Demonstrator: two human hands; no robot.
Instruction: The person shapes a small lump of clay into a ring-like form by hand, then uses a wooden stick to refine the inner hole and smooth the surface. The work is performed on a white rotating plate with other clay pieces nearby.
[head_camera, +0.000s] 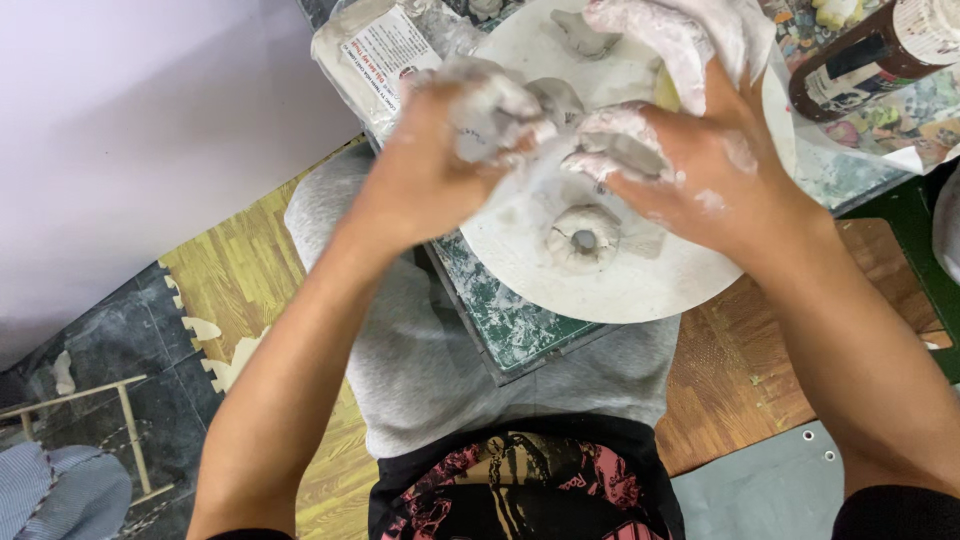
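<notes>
Both hands work grey-white clay above a round white board (650, 285). My left hand (450, 150) is closed around a lump of clay (490, 115), its fingers smeared white. My right hand (690, 165) presses clay-coated fingers against the same lump from the right. Just below the hands, a small clay ring with a hole (583, 238) lies on the board. Another small clay piece (585, 35) sits at the board's far edge.
The board rests on a green patterned low table (510, 330) over my lap in grey trousers. A plastic-wrapped clay pack (375, 55) lies at the far left, a brown bottle (870, 55) at the far right. Wood-pattern floor mats lie below.
</notes>
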